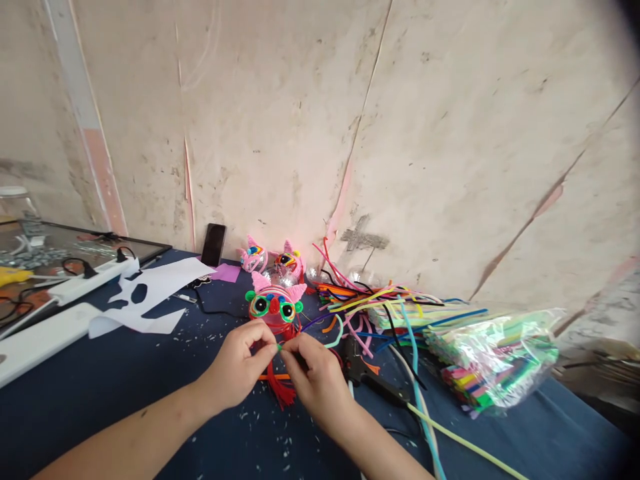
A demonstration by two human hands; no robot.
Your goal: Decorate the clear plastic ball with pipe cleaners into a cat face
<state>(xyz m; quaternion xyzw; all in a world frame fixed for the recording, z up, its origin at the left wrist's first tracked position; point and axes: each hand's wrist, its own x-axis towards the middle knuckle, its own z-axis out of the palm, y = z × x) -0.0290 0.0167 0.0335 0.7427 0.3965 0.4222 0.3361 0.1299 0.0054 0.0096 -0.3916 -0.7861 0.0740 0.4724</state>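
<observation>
My left hand (245, 360) and my right hand (315, 373) meet in front of me, fingertips pinched together. Between them shows a small bit of green pipe cleaner (279, 347); the rest is hidden by the fingers. Just behind sits a decorated ball with an animal face (274, 305), with pink ears, green-ringed eyes and a red nose. A red tassel (281, 390) hangs below it, partly covered by my hands. To the right of my right hand lies a black glue gun (375, 380) with a pale stick in its back.
Two similar pink-eared balls (289, 261) stand near the wall. Loose pipe cleaners (360, 297) and a plastic bag of them (500, 360) lie to the right. At left are cut white paper (160, 293), a power strip (93, 280) and a phone (213, 244).
</observation>
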